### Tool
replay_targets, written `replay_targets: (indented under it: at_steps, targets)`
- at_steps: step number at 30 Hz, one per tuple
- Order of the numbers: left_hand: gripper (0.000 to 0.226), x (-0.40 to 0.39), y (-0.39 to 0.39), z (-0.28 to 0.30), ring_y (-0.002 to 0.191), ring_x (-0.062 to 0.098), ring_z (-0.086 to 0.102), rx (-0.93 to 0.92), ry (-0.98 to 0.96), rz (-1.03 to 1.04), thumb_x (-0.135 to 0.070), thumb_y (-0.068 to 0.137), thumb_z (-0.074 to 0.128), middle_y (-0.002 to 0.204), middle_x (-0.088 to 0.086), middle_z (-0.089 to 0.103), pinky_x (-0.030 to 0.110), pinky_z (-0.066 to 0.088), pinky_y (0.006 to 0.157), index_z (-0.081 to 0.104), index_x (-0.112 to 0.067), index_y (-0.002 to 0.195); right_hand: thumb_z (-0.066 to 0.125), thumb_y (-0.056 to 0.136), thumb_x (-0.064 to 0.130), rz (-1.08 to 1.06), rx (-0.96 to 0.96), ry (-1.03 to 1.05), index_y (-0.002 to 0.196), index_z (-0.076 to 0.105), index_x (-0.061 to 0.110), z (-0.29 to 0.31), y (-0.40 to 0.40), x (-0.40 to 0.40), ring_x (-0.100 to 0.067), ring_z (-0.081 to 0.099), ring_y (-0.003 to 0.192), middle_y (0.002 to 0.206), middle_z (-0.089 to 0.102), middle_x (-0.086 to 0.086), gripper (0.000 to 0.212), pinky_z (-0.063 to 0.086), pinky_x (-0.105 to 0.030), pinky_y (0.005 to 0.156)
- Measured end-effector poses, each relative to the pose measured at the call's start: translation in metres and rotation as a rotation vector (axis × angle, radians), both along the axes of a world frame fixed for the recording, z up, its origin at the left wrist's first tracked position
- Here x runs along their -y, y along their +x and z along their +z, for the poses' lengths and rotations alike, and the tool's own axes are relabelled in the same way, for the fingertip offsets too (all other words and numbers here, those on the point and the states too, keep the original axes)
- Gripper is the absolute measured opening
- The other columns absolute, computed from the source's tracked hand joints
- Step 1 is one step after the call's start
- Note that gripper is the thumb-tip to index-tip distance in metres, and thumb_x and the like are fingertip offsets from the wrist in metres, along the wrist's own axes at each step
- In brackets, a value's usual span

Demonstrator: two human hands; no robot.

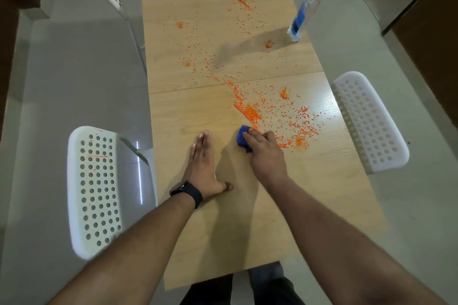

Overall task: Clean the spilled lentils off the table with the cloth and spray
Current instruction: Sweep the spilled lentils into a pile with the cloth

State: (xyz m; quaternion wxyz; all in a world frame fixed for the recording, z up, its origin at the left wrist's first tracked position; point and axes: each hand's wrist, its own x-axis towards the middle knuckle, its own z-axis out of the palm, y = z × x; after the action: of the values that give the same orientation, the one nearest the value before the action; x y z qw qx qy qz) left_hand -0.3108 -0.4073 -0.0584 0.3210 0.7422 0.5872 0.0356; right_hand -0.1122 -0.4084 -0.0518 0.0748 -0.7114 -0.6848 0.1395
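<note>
At frame centre, right hand [266, 153] was clamped on the blue cloth [243, 138], pressed to the worktop [223, 225] at the lentils' [252, 112] near edge. Left hand [204, 168] lay flat, fingers spread out, just beside. Spray [308, 0] stood upper right.

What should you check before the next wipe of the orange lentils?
1. Cloth held in the right hand: ok.
2. Cloth touching the lentils: ok, at their near edge.
3. Left hand flat on the table, clear of the spill: ok.
4. Spray bottle out of the wiping path: ok, far right edge.
5. Table sprayed: cannot tell.
6. Lentils all gone: not ok.
</note>
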Motion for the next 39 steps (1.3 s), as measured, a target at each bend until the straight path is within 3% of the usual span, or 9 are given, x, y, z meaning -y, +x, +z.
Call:
replay_targets:
  at_steps: [7, 11, 14, 16, 19, 23, 29, 32, 39]
  targets:
    - [0.153, 0.03, 0.037, 0.002, 0.158, 0.018, -0.019, 0.033, -0.013, 0.066, -0.059, 0.066, 0.088, 0.172, 0.004, -0.018, 0.032, -0.011, 0.128, -0.022, -0.01, 0.161, 0.068, 0.085, 0.001, 0.233, -0.086, 0.082, 0.143, 0.062, 0.017, 0.012, 0.024, 0.046, -0.027, 0.05, 0.106, 0.145, 0.063, 0.0, 0.061, 0.057, -0.04, 0.078]
    - [0.147, 0.047, 0.077, 0.001, 0.158, 0.016, -0.019, 0.035, -0.019, 0.158, -0.048, 0.064, 0.083, 0.173, 0.002, -0.016, 0.032, -0.012, 0.128, -0.023, -0.015, 0.161, 0.08, 0.08, 0.01, 0.51, -0.041, 0.09, 0.133, 0.068, 0.012, -0.008, 0.06, 0.094, -0.031, 0.057, 0.101, 0.137, 0.067, -0.008, 0.054, 0.059, -0.043, 0.081]
    - [0.151, 0.058, 0.103, -0.003, 0.158, 0.018, -0.019, -0.013, 0.01, 0.243, -0.04, 0.065, 0.09, 0.17, -0.004, -0.019, 0.025, -0.018, 0.123, -0.025, -0.014, 0.16, 0.076, 0.082, 0.016, 0.552, -0.048, 0.127, 0.13, 0.07, 0.013, -0.016, 0.094, 0.081, -0.031, 0.057, 0.102, 0.136, 0.068, -0.006, 0.048, 0.059, -0.042, 0.08]
    - [0.157, 0.064, 0.117, -0.004, 0.156, 0.013, -0.021, 0.002, 0.007, 0.325, -0.051, 0.063, 0.094, 0.166, -0.01, -0.018, 0.022, -0.019, 0.12, -0.024, -0.013, 0.161, 0.059, 0.087, 0.02, 0.56, -0.04, 0.155, 0.126, 0.072, 0.014, -0.015, 0.11, 0.051, -0.032, 0.057, 0.101, 0.132, 0.07, -0.006, 0.042, 0.059, -0.039, 0.08]
    - [0.159, 0.07, 0.135, -0.002, 0.154, 0.006, -0.018, 0.024, -0.001, 0.443, -0.053, 0.061, 0.096, 0.171, -0.004, -0.01, 0.024, -0.012, 0.123, -0.02, -0.013, 0.162, 0.044, 0.097, 0.014, 0.526, -0.021, 0.097, 0.135, 0.067, 0.014, -0.004, 0.123, -0.003, -0.036, 0.053, 0.108, 0.141, 0.065, -0.007, 0.045, 0.055, -0.045, 0.087]
    - [0.146, 0.073, 0.162, 0.005, 0.157, 0.011, -0.013, 0.023, 0.007, 0.502, -0.034, 0.072, 0.093, 0.174, 0.001, -0.008, 0.025, -0.009, 0.124, -0.021, -0.013, 0.162, 0.045, 0.104, 0.01, 0.515, -0.016, 0.06, 0.148, 0.056, 0.02, 0.011, 0.132, -0.038, -0.03, 0.045, 0.116, 0.152, 0.055, 0.001, 0.046, 0.047, -0.042, 0.091]
    - [0.137, 0.07, 0.21, 0.005, 0.16, 0.02, -0.012, 0.082, -0.032, 0.513, -0.033, 0.078, 0.086, 0.173, 0.005, -0.012, 0.032, -0.007, 0.128, -0.019, -0.013, 0.163, 0.068, 0.086, 0.008, 0.677, -0.095, 0.099, 0.139, 0.063, 0.018, 0.015, 0.176, 0.035, -0.027, 0.051, 0.1, 0.142, 0.064, -0.001, 0.055, 0.054, -0.038, 0.082]
    - [0.139, 0.062, 0.227, -0.004, 0.159, 0.024, -0.015, -0.019, 0.007, 0.501, -0.037, 0.073, 0.085, 0.173, 0.007, -0.014, 0.039, -0.009, 0.129, -0.018, -0.012, 0.162, 0.072, 0.084, 0.009, 0.733, -0.077, 0.066, 0.136, 0.066, 0.015, -0.001, 0.217, 0.059, -0.03, 0.054, 0.102, 0.139, 0.066, -0.004, 0.052, 0.057, -0.042, 0.082]
    - [0.162, 0.061, 0.239, -0.01, 0.157, 0.017, -0.024, -0.027, 0.023, 0.572, -0.059, 0.058, 0.093, 0.17, -0.001, -0.023, 0.033, -0.016, 0.126, -0.023, -0.009, 0.161, 0.04, 0.093, 0.021, 0.751, -0.027, 0.065, 0.13, 0.07, 0.013, -0.003, 0.225, -0.019, -0.033, 0.056, 0.096, 0.135, 0.069, -0.007, 0.048, 0.057, -0.044, 0.08]
